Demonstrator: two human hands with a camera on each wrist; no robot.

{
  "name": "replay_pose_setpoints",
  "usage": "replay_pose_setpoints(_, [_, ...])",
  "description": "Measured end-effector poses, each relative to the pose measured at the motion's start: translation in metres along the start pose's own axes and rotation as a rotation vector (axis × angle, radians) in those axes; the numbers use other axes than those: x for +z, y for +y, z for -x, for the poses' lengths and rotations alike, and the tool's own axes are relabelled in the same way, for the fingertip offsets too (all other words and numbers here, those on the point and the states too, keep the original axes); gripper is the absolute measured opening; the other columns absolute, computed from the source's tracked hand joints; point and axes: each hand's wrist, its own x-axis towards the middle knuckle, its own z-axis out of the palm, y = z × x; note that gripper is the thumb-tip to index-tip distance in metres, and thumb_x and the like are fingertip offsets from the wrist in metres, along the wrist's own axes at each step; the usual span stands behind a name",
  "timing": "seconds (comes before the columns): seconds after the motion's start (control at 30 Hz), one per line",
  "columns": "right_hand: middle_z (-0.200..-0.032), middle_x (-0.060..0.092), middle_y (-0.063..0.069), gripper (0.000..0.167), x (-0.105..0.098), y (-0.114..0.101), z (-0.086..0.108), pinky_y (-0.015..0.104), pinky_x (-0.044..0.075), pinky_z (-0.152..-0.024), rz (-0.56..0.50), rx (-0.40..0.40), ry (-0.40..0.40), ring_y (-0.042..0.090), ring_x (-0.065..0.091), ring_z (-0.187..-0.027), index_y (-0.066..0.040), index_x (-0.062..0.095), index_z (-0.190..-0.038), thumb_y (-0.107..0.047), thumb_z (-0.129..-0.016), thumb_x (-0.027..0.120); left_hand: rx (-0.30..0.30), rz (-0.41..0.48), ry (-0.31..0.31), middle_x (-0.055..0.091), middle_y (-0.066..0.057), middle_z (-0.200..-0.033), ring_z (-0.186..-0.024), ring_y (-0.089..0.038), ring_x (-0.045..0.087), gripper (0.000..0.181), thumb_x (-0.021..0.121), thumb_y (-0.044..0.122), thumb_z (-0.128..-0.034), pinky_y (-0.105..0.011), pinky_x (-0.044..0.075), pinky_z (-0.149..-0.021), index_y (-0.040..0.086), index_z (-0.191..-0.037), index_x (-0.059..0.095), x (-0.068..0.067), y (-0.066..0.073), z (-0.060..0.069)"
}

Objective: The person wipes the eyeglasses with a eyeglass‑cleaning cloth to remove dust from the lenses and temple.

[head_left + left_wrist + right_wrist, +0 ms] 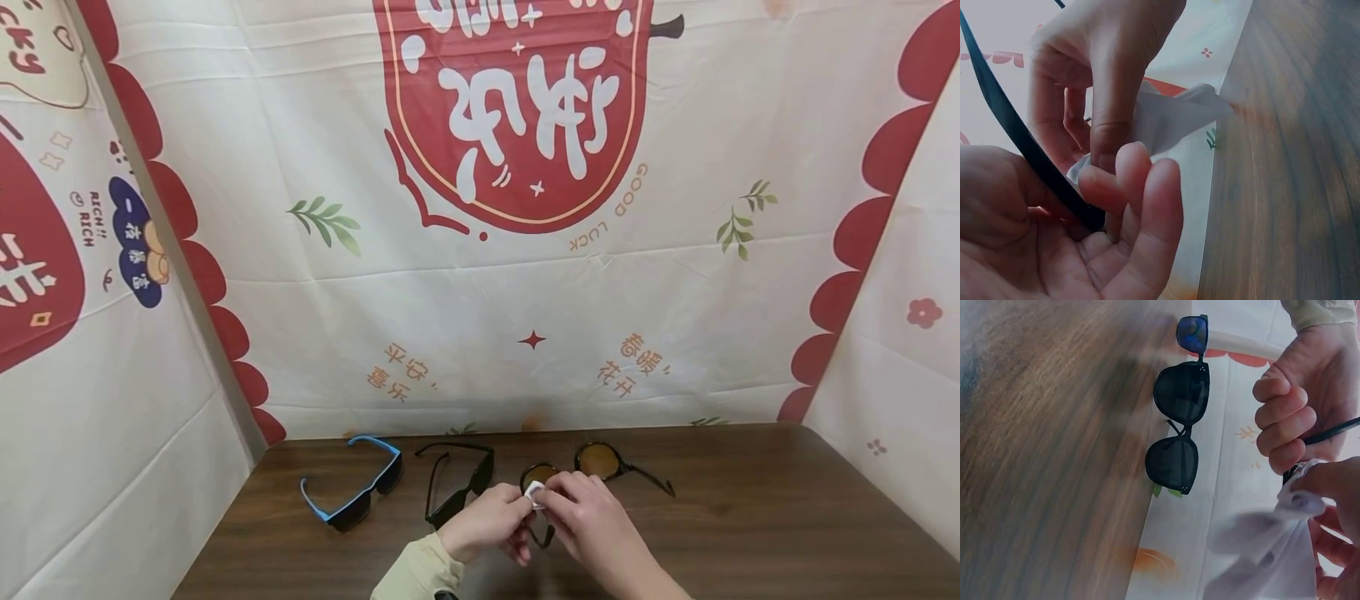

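My left hand (491, 521) has its fingers curled about a dark temple (1335, 430) of the round sunglasses with brown lenses (597, 460). Close beside it, my right hand (596, 517) pinches a white cloth (1260, 550) between thumb and fingers, against the frame near the hinge. The cloth (1172, 119) hangs loosely from that grip in the left wrist view. The near part of the brown-lensed pair is partly hidden by both hands. To the left lie black sunglasses (480, 473) and, further left, blue-framed sunglasses (363, 500), both with temples unfolded.
The brown wooden table (750, 508) carries all the eyewear. A printed white fabric backdrop (487, 300) rises at its back edge, and more fabric panels stand on the left (120, 433) and right (892, 367).
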Motion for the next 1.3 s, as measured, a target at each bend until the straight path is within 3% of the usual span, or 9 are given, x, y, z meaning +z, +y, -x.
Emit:
replay_pose_setpoints(0.1, [-0.088, 0.059, -0.003, 0.009, -0.001, 0.0, 0.001, 0.03, 0.043, -0.06, 0.033, 0.007, -0.014, 0.015, 0.055, -0.075, -0.013, 0.072, -0.093, -0.018, -0.087, 0.068, -0.005, 0.001, 0.015, 0.045, -0.003, -0.055, -0.043, -0.013, 0.052, 0.024, 0.041, 0.006, -0.0968, -0.035, 0.053, -0.049, 0.005, -0.075, 0.051, 0.001, -0.002, 0.001])
replay_pose_setpoints(0.2, [-0.086, 0.058, -0.004, 0.029, -0.002, -0.001, 0.001, 0.032, 0.043, -0.061, 0.093, 0.046, -0.02, 0.014, 0.054, -0.074, -0.012, 0.071, -0.091, -0.005, -0.065, 0.08, -0.011, 0.004, 0.031, 0.046, -0.003, -0.055, -0.043, -0.013, 0.051, 0.021, 0.04, 0.004, -0.0936, -0.034, 0.053, -0.048, 0.006, -0.075, 0.05, 0.001, -0.005, 0.001])
replay_pose_setpoints(0.3, [-0.084, 0.058, -0.003, 0.033, 0.0, -0.002, -0.001, 0.037, 0.043, -0.064, 0.156, 0.088, -0.002, 0.014, 0.053, -0.074, -0.012, 0.069, -0.088, 0.0, -0.059, 0.08, -0.01, 0.008, 0.039, 0.046, -0.003, -0.055, -0.043, -0.013, 0.051, 0.02, 0.04, 0.003, -0.0915, -0.034, 0.053, -0.048, 0.006, -0.075, 0.051, 0.001, -0.007, 0.001])
replay_pose_setpoints(0.53, [-0.084, 0.059, 0.002, 0.031, 0.009, -0.005, -0.008, 0.043, 0.041, -0.068, 0.19, 0.128, 0.104, 0.019, 0.057, -0.072, -0.01, 0.068, -0.089, 0.003, -0.061, 0.071, -0.001, 0.01, 0.052, 0.047, -0.004, -0.057, -0.043, -0.014, 0.051, 0.02, 0.04, 0.005, -0.0924, -0.037, 0.054, -0.049, 0.004, -0.076, 0.051, 0.003, -0.005, 0.0])
replay_pose_setpoints(0.73, [-0.085, 0.06, 0.001, 0.02, 0.011, -0.003, -0.017, 0.044, 0.04, -0.071, 0.14, 0.137, 0.087, 0.018, 0.057, -0.074, -0.011, 0.067, -0.091, -0.005, -0.076, 0.057, 0.006, 0.004, 0.067, 0.048, -0.005, -0.057, -0.043, -0.014, 0.052, 0.021, 0.04, 0.005, -0.0923, -0.037, 0.054, -0.048, 0.004, -0.075, 0.052, 0.003, -0.005, -0.001])
replay_pose_setpoints(0.83, [-0.086, 0.061, -0.002, 0.018, 0.012, -0.003, -0.021, 0.043, 0.04, -0.07, 0.115, 0.119, 0.062, 0.016, 0.057, -0.074, -0.014, 0.067, -0.089, -0.004, -0.075, 0.065, 0.019, -0.007, 0.069, 0.048, -0.005, -0.057, -0.043, -0.014, 0.052, 0.022, 0.041, 0.006, -0.0931, -0.035, 0.053, -0.047, 0.004, -0.074, 0.052, 0.001, -0.004, -0.002])
replay_pose_setpoints(1.0, [-0.086, 0.061, -0.004, 0.035, 0.014, -0.005, -0.024, 0.042, 0.039, -0.069, 0.121, 0.059, 0.02, 0.014, 0.056, -0.073, -0.017, 0.068, -0.087, 0.001, -0.061, 0.081, 0.046, 0.004, 0.06, 0.049, -0.005, -0.055, -0.044, -0.014, 0.053, 0.029, 0.041, 0.01, -0.0969, -0.032, 0.053, -0.047, 0.007, -0.069, 0.051, -0.005, -0.001, -0.003])
replay_pose_setpoints(1.3, [-0.085, 0.06, -0.003, 0.038, 0.014, -0.006, -0.019, 0.035, 0.041, -0.063, 0.113, 0.023, -0.01, 0.015, 0.055, -0.072, -0.016, 0.069, -0.091, 0.005, -0.06, 0.079, 0.033, 0.012, 0.036, 0.051, -0.006, -0.059, -0.047, -0.014, 0.055, 0.027, 0.04, 0.009, -0.0991, -0.033, 0.054, -0.049, 0.005, -0.075, 0.051, -0.013, 0.0, -0.002])
